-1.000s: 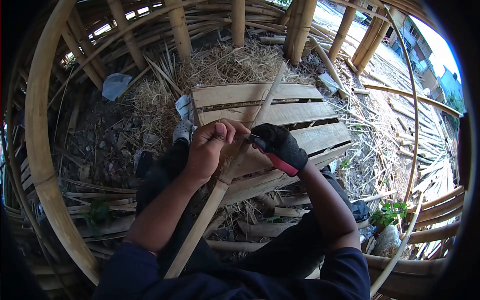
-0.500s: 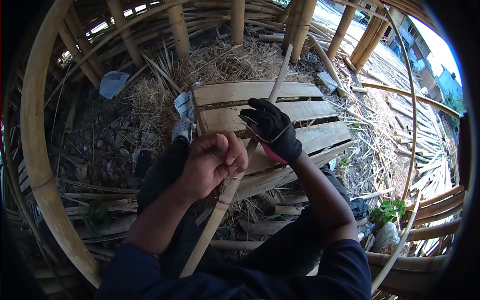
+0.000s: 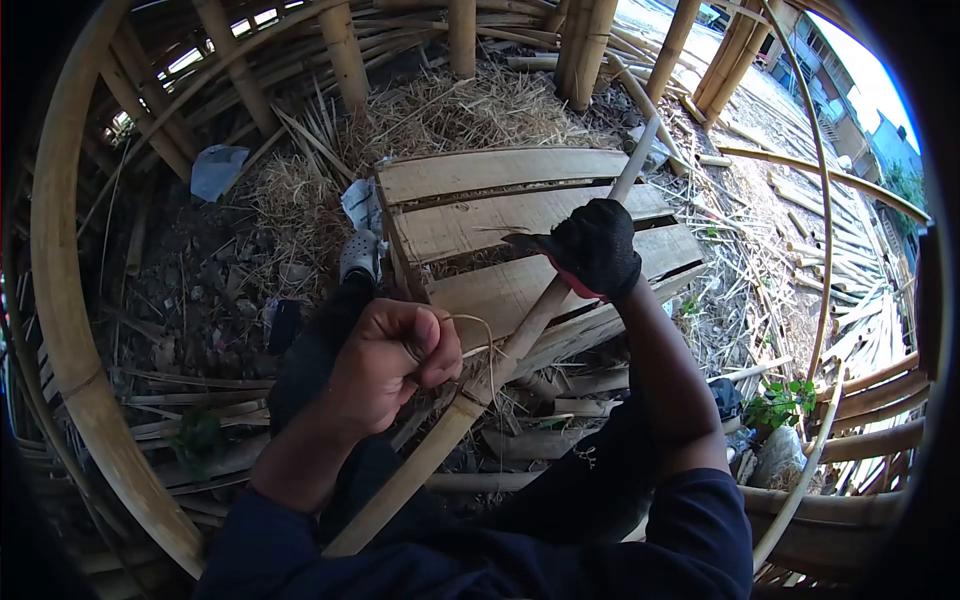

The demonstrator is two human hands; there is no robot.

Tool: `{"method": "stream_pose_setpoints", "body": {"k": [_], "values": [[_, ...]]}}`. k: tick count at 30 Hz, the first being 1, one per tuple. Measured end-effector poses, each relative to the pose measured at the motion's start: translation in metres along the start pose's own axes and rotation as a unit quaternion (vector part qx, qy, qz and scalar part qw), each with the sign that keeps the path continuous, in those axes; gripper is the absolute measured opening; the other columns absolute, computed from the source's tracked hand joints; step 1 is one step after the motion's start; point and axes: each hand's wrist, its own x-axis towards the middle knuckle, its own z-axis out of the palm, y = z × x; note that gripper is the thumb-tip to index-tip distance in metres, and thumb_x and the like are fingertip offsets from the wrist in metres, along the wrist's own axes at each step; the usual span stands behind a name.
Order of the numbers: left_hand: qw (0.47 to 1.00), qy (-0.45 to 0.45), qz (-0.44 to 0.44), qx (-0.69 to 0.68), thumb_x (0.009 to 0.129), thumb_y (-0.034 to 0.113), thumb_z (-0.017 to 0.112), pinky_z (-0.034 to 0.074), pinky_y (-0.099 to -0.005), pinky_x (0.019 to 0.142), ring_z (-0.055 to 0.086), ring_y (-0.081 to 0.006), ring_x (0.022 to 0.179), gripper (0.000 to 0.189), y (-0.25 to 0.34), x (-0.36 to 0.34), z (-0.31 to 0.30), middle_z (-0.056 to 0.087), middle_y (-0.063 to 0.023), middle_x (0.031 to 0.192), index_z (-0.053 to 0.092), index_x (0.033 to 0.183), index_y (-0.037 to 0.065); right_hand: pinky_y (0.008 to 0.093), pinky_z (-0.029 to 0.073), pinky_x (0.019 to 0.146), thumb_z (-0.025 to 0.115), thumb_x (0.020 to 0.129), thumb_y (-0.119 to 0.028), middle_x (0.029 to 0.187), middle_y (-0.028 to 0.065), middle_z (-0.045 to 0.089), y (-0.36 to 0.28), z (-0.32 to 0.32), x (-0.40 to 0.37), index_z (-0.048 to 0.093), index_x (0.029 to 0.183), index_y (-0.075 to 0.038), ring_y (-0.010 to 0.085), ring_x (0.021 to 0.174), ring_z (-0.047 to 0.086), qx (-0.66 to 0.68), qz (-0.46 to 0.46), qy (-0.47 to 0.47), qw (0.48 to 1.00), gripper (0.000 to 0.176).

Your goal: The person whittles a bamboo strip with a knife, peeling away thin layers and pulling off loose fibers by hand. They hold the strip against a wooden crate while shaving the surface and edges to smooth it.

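Note:
A long bamboo strip (image 3: 447, 428) runs slantwise from my lap, over the slatted wooden crate (image 3: 480, 232), towards the upper right. My right hand (image 3: 597, 248), in a black glove with a red palm, is closed around its upper part. Thin fibres stick out near the glove's thumb. Left of the strip, my bare left hand (image 3: 395, 355) is curled with thumb against fingers. A thin bamboo sliver (image 3: 478, 321) arcs out of its grip towards the strip's frayed joint.
Bamboo posts (image 3: 345, 60) and a curved bamboo pole (image 3: 65, 250) frame the space. Shavings (image 3: 455, 115) are heaped behind the crate. A pale plastic piece (image 3: 217, 172) lies at left, and cut bamboo lengths (image 3: 835, 250) cover the ground at right.
My right hand has moved right and closed around the bamboo strip, whose upper end has swung right. My left hand has shifted down and left, and the sliver now shows arcing from it.

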Motion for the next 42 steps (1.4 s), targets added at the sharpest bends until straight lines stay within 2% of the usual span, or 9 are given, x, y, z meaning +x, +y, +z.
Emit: {"method": "stream_pose_setpoints", "body": {"k": [16, 22, 25, 28, 30, 35, 37, 39, 42], "values": [[0.971, -0.023, 0.069, 0.23, 0.101, 0.041, 0.049, 0.031, -0.0274, 0.05, 0.042, -0.0096, 0.054, 0.057, 0.002, -0.02, 0.029, 0.047, -0.0027, 0.055, 0.051, 0.063, 0.0, 0.0372, 0.044, 0.051, 0.075, 0.078, -0.035, 0.051, 0.0052, 0.056, 0.024, -0.012, -0.014, 0.065, 0.055, -0.014, 0.0262, 0.048, 0.056, 0.032, 0.027, -0.019, 0.999, 0.033], [0.88, -0.169, 0.27, 0.352, 0.099, 0.03, 0.054, 0.047, -0.0353, 0.061, 0.046, -0.0197, 0.052, 0.047, -0.009, -0.005, 0.041, 0.049, -0.0066, 0.059, 0.051, 0.063, 0.001, 0.0377, 0.046, 0.053, 0.073, 0.081, -0.037, 0.05, 0.006, 0.057, 0.043, -0.014, -0.025, 0.068, 0.055, -0.014, 0.027, 0.047, 0.057, 0.036, 0.068, -0.021, 0.997, 0.035], [0.878, -0.181, 0.261, 0.358, 0.099, 0.029, 0.055, 0.051, -0.0405, 0.072, 0.047, -0.0196, 0.053, 0.046, -0.026, 0.006, 0.036, 0.05, -0.0061, 0.061, 0.05, 0.063, 0.001, 0.0374, 0.049, 0.055, 0.063, 0.09, -0.035, 0.058, 0.0042, 0.063, 0.046, -0.031, -0.027, 0.076, 0.076, -0.021, 0.0248, 0.053, 0.061, -0.003, 0.079, -0.126, 0.989, 0.024], [0.948, -0.063, 0.204, 0.238, 0.102, 0.031, 0.05, 0.051, -0.043, 0.082, 0.049, -0.0138, 0.056, 0.043, -0.037, 0.017, 0.026, 0.049, -0.0025, 0.061, 0.05, 0.068, 0.004, 0.0364, 0.052, 0.058, 0.052, 0.096, -0.035, 0.07, 0.0009, 0.068, 0.036, -0.033, -0.031, 0.073, 0.11, -0.033, 0.0218, 0.06, 0.065, -0.037, 0.097, -0.244, 0.964, 0.024], [0.965, -0.007, 0.179, 0.192, 0.104, 0.043, 0.04, 0.049, -0.041, 0.084, 0.044, -0.0121, 0.054, 0.046, -0.042, 0.03, 0.018, 0.04, 0.0007, 0.06, 0.047, 0.074, 0.008, 0.0362, 0.052, 0.058, 0.053, 0.096, -0.033, 0.068, 0.0015, 0.067, 0.035, -0.019, -0.04, 0.072, 0.112, -0.032, 0.0235, 0.058, 0.064, 0.013, 0.088, -0.214, 0.973, 0.025], [0.996, 0.05, 0.057, 0.046, 0.106, 0.03, 0.04, 0.049, -0.0347, 0.075, 0.04, -0.0092, 0.056, 0.038, -0.041, 0.047, 0.013, 0.043, 0.0006, 0.064, 0.05, 0.078, 0.006, 0.0376, 0.054, 0.063, 0.057, 0.094, -0.025, 0.082, 0.0046, 0.068, 0.014, -0.035, -0.027, 0.07, 0.109, -0.02, 0.0265, 0.072, 0.066, 0.009, 0.082, -0.232, 0.969, 0.02], [0.997, 0.044, 0.056, 0.04, 0.106, 0.029, 0.04, 0.048, -0.0319, 0.072, 0.039, -0.0088, 0.057, 0.037, -0.041, 0.052, 0.013, 0.043, 0.0007, 0.066, 0.049, 0.078, 0.006, 0.0345, 0.053, 0.07, 0.055, 0.096, -0.015, 0.09, 0.0059, 0.067, -0.006, -0.063, -0.014, 0.068, 0.11, -0.012, 0.0219, 0.079, 0.064, 0.198, 0.188, -0.236, 0.933, 0.02], [0.997, 0.035, 0.059, 0.042, 0.107, 0.027, 0.04, 0.046, -0.0295, 0.069, 0.038, -0.0084, 0.059, 0.036, -0.038, 0.055, 0.016, 0.043, 0.001, 0.068, 0.049, 0.078, 0.006, 0.0294, 0.05, 0.07, 0.056, 0.097, -0.016, 0.087, 0.0025, 0.067, -0.017, -0.08, -0.007, 0.067, 0.112, -0.008, 0.0133, 0.077, 0.061, 0.481, 0.352, -0.228, 0.77, 0.02], [0.995, 0.012, 0.066, 0.078, 0.107, 0.028, 0.04, 0.044, -0.028, 0.067, 0.038, -0.0078, 0.06, 0.037, -0.031, 0.062, 0.018, 0.042, 0.0014, 0.068, 0.049, 0.079, 0.006, 0.0257, 0.048, 0.075, 0.056, 0.099, -0.021, 0.093, -0.0004, 0.067, -0.021, -0.085, -0.012, 0.065, 0.118, -0.005, 0.0098, 0.081, 0.056, 0.487, 0.261, -0.229, 0.801, 0.027]]}}
